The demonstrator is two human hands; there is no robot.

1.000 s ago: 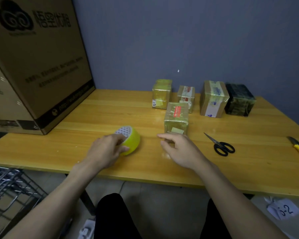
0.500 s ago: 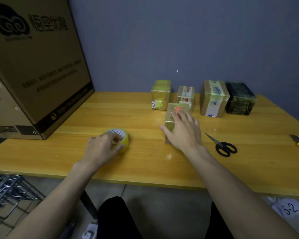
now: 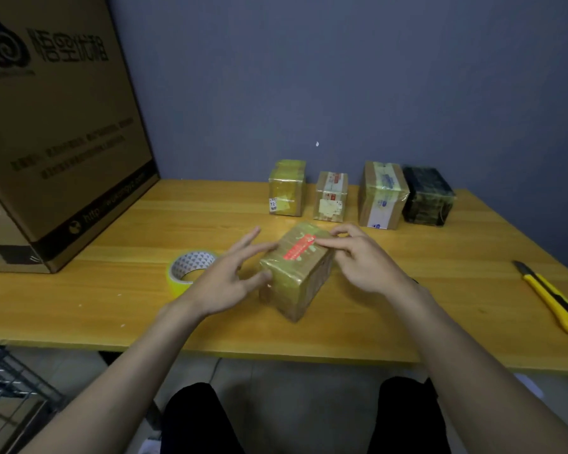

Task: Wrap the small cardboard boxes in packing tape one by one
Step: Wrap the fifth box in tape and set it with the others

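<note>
A small tape-wrapped cardboard box [image 3: 297, 268] with a red label on top is sitting near the middle of the wooden desk [image 3: 440, 303], turned at an angle, toward the front edge. The right hand [image 3: 363, 260] is grasping its far right side, fingers curled over the top. The left hand [image 3: 225, 273] is lying released against the box's left face, fingers spread and straight. A roll of yellow packing tape [image 3: 186, 271] is lying flat just left of that hand. Four wrapped boxes [image 3: 361, 194] are standing in a row along the back edge. A yellow utility knife [image 3: 553, 298] is lying near the right edge. A large cardboard carton [image 3: 53, 126] is occupying the back left corner.
</note>
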